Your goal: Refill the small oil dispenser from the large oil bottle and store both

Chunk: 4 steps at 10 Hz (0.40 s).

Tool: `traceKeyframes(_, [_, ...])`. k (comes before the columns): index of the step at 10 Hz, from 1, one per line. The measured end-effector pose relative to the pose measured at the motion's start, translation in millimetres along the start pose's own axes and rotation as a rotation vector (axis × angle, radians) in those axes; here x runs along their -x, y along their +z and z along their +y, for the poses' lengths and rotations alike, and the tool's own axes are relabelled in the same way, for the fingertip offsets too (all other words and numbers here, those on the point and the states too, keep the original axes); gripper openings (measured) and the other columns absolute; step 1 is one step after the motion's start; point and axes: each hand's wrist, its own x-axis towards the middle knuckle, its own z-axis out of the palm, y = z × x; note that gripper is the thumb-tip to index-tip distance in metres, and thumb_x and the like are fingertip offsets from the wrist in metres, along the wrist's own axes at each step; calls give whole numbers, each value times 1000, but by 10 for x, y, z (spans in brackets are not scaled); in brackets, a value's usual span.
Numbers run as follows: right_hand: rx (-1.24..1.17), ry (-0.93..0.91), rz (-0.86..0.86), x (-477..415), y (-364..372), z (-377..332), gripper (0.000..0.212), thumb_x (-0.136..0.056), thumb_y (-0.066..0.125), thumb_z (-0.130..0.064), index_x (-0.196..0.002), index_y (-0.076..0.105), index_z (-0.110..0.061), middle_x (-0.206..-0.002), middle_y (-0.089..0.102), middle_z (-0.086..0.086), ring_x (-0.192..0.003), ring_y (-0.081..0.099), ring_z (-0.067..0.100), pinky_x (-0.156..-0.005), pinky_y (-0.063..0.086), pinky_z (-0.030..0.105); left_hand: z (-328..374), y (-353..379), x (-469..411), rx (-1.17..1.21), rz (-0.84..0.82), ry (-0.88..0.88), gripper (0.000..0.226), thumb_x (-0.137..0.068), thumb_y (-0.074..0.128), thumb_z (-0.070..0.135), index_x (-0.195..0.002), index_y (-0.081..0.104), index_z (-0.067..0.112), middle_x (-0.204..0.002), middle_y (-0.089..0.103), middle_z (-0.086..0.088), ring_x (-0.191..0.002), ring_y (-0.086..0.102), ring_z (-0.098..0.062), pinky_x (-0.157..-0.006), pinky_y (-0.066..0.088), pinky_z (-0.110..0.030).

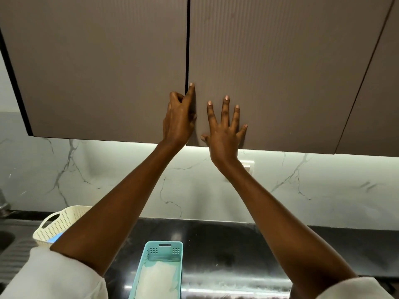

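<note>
Neither the oil dispenser nor the large oil bottle shows in the head view. Both my arms reach up to the brown wall cabinet. My left hand point(180, 117) is at the vertical gap between the left door point(97, 67) and the right door point(280, 67), fingers curled at the door edge and one finger pointing up along it. My right hand point(224, 128) lies flat on the right door with its fingers spread, near the lower edge. Both doors look closed or nearly closed; what is behind them is hidden.
A black counter point(248, 244) runs below a white marble backsplash point(129, 180). A turquoise plastic basket point(159, 268) with a white cloth stands at the front centre. A cream perforated basket point(58, 223) sits at left beside the sink point(6, 238). A wall socket point(248, 166) is behind my right wrist.
</note>
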Motion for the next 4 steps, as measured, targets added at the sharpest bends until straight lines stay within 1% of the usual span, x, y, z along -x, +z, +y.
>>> traceKeyframes(1, [-1, -12, -25, 9, -27, 22, 110, -91, 71, -62, -169, -4, -37, -177, -14, 9, -162, -6, 45, -119, 21, 78, 1, -33, 19, 16, 12, 33, 70, -102, 70, 20, -162, 34, 28, -131, 49, -12, -101, 57, -19, -81, 60, -34])
traceKeyframes(2, [-12, -30, -31, 45, -88, 58, 105, -93, 65, -66, -169, -1, -36, -178, -11, 9, -163, -5, 44, -119, 22, 78, 12, -71, 53, -33, -39, 81, 89, -95, 74, 11, -168, 26, 22, -136, 43, -15, -115, 55, -26, -89, 61, -36])
traceKeyframes(3, [-31, -51, -39, 87, -131, 93, 101, -94, 60, -69, -170, 2, -35, -178, -8, 9, -163, -3, 42, -120, 21, 76, -19, -74, 83, 49, -95, 64, 86, -93, 74, 14, -167, 29, 17, -140, 40, -17, -125, 52, -31, -99, 60, -43])
traceKeyframes(4, [-142, -78, -1, 110, -126, 180, 94, -98, 56, -68, -170, 8, -32, -179, -3, 9, -164, 1, 39, -125, 19, 71, -51, -26, 137, 90, -85, 59, 80, -93, 76, 19, -162, 36, 13, -147, 39, -18, -136, 47, -34, -110, 55, -46])
